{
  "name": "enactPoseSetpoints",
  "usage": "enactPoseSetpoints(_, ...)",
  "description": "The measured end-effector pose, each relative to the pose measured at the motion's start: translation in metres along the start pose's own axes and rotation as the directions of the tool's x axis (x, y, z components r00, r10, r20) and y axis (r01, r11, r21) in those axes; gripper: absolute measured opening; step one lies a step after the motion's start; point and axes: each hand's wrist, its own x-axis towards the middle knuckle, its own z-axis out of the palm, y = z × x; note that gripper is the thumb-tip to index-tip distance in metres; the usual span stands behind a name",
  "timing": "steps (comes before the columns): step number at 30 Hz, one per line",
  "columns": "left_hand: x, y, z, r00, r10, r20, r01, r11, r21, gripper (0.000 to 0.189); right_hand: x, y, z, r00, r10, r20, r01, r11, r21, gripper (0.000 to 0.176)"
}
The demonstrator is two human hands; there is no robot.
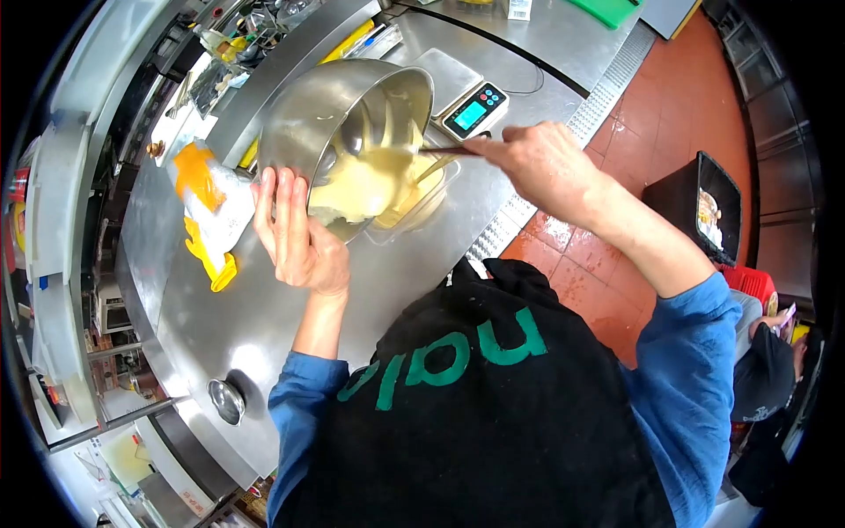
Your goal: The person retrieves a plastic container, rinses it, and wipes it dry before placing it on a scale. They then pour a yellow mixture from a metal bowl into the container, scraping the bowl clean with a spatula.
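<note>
My left hand [299, 238] supports a large steel bowl [304, 114] from its rim and side, tilting it on its side. Pale yellow batter [365, 185] lies in the bowl and at its lower lip. With my right hand [546, 167] I grip the dark handle of a utensil [449, 150]; its working end is blurred in the batter. Beneath the bowl's mouth is a clear plastic container [449, 189] with yellow batter inside. A digital scale [473, 111] with a lit display stands just beyond the container.
Piping bags or gloves with yellow parts [207, 189] lie left of the bowl. A small metal bowl [226, 402] sits on the steel counter [211, 308]. A black bin [695, 198] stands on the red floor. At the far right another person [770, 370] holds a phone.
</note>
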Motion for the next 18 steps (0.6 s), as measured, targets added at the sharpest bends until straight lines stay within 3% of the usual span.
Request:
enactPoseSetpoints(3,0.002,0.004,-0.001,1.000,-0.022,0.009,0.022,1.000,0.007,0.048,0.002,0.001,-0.004,0.999,-0.010,-0.031,0.014,0.989,0.148,0.048)
enactPoseSetpoints(5,0.006,0.009,-0.001,0.998,-0.056,-0.026,0.057,0.998,0.035,0.048,0.014,0.000,-0.028,0.993,-0.050,-0.108,0.043,0.997,-0.065,0.044)
enactPoseSetpoints(6,0.007,0.010,0.000,0.998,-0.056,-0.023,0.056,0.998,0.028,0.048,0.019,0.000,-0.033,0.968,-0.084,-0.238,0.060,0.992,-0.107,0.044)
enactPoseSetpoints(8,0.008,0.011,0.000,0.998,-0.062,-0.033,0.063,0.998,0.023,0.048,0.025,0.007,-0.025,0.971,-0.041,-0.237,-0.012,0.975,-0.220,0.044)
enactPoseSetpoints(11,-0.001,-0.003,0.003,0.999,0.003,-0.035,-0.002,1.000,0.023,0.048,0.022,0.007,0.018,0.988,0.102,0.112,-0.102,0.995,-0.003,0.038)
enactPoseSetpoints(12,-0.001,-0.005,0.004,0.999,0.005,-0.038,-0.004,1.000,0.026,0.048,0.019,0.020,0.045,0.999,0.042,-0.035,-0.037,0.990,0.135,0.032)
enactPoseSetpoints(14,-0.002,-0.005,0.003,0.999,0.005,-0.054,-0.004,1.000,0.014,0.048,0.026,0.007,0.008,0.999,0.038,0.003,-0.038,0.990,0.139,0.031)
enactPoseSetpoints(16,0.008,0.009,0.000,0.998,-0.058,-0.028,0.059,0.998,0.021,0.049,0.041,0.013,-0.011,0.998,-0.051,-0.033,0.048,0.994,-0.098,0.037)
enactPoseSetpoints(17,0.015,0.016,0.001,0.992,-0.121,-0.016,0.122,0.992,0.026,0.050,0.043,0.006,-0.027,0.975,-0.095,-0.199,0.064,0.985,-0.158,0.046)
enactPoseSetpoints(18,0.020,0.021,0.001,0.993,-0.121,-0.013,0.121,0.992,0.017,0.050,0.047,0.006,-0.026,0.976,-0.086,-0.198,0.054,0.986,-0.159,0.046)
